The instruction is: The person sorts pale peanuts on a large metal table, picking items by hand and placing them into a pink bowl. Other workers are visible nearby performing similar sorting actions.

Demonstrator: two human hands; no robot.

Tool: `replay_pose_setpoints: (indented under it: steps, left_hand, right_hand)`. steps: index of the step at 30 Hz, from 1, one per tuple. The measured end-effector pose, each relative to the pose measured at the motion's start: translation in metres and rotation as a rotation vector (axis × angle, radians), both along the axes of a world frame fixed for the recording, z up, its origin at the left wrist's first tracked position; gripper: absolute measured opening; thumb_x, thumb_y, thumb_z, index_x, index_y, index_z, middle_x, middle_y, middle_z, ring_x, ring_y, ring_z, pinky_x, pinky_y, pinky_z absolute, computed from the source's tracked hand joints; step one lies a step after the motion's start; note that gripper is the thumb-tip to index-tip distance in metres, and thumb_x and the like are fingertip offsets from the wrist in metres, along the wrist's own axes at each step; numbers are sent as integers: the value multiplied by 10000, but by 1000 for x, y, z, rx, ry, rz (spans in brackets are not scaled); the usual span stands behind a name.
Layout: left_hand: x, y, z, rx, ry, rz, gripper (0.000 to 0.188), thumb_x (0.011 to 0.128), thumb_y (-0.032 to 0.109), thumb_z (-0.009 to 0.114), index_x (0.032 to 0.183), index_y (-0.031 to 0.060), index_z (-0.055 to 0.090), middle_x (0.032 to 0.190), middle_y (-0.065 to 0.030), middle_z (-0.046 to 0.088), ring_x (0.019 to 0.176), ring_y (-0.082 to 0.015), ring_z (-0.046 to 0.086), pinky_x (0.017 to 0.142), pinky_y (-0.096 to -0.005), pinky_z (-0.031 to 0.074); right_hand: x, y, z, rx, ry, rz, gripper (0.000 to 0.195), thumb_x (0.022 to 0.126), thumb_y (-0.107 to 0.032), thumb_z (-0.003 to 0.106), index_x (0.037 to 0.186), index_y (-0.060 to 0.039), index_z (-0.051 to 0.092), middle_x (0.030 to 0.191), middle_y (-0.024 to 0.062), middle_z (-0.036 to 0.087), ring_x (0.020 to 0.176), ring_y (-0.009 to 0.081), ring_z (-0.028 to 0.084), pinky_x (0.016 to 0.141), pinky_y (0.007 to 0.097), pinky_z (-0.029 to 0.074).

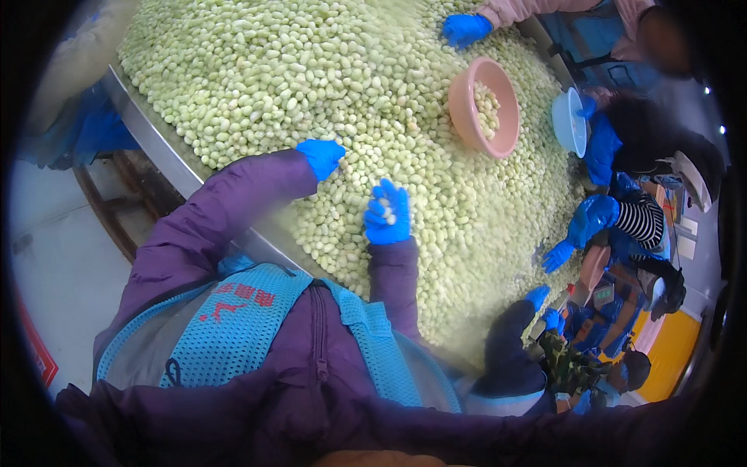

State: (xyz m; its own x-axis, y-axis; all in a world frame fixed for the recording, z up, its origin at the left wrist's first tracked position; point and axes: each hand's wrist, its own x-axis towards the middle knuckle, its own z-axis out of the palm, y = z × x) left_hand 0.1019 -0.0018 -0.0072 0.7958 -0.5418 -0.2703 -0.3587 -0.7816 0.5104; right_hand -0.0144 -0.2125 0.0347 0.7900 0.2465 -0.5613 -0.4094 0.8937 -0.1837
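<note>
A broad heap of pale green, oval, grape-like fruits point(327, 76) spreads before me. My left hand point(322, 159), in a blue glove, reaches onto the heap with its back towards me. Its fingertips are curled down at the fruits, so what they hold is hidden. To its right, my right hand point(388, 213) is turned palm up just over the heap, also gloved in blue. A few whitish fruits point(386, 211) rest in its palm, under partly curled fingers.
A metal table edge point(157, 140) runs along my left and front. On the heap stand a pink bowl point(461, 108) part-filled with fruits and a light-blue bowl point(563, 122). Co-workers' gloved hands point(465, 30) reach in from the far side and right. A brown frame point(108, 204) stands below left.
</note>
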Motion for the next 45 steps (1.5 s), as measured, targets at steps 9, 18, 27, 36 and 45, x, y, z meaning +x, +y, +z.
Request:
replay_pose_setpoints:
  steps: [9,18,27,36,45]
  left_hand:
    - [3,-36,-10,135,170,-158,195,772,182,671,942,90,644,961,-135,681,934,-345,651,776,-397,523]
    - [-16,45,48,-80,326,233,376,895,223,593,1242,79,570,1158,-154,612,989,-283,617,823,-389,499]
    - [-54,48,23,172,307,44,743,822,356,619,1456,115,316,1220,-304,514,1100,-433,546,924,-460,465]
    - [-120,-50,39,-661,382,10,703,849,137,612,1476,170,295,1319,-206,417,1104,-350,532,927,-430,465]
    - [-39,52,14,155,69,320,771,848,190,581,1496,71,179,1453,-306,282,1270,-465,380,1018,-501,380]
  right_hand:
    - [-12,-45,8,-86,12,-70,438,962,-314,509,1327,-72,481,1087,28,547,550,67,395,431,172,313]
    - [-35,33,24,-1403,-506,697,339,890,-188,610,1222,-121,609,892,76,648,742,150,609,629,286,481]
    - [32,36,-1,-2051,-884,1408,676,718,-67,676,1344,-65,421,1089,167,584,972,328,616,798,428,510]
    - [22,-82,23,-2247,-344,746,413,902,-112,551,1314,-105,520,1154,196,621,1017,336,627,879,402,497]
    - [-13,-46,29,-1669,-169,508,299,875,-178,653,1171,-139,670,851,0,621,737,76,538,707,241,471]
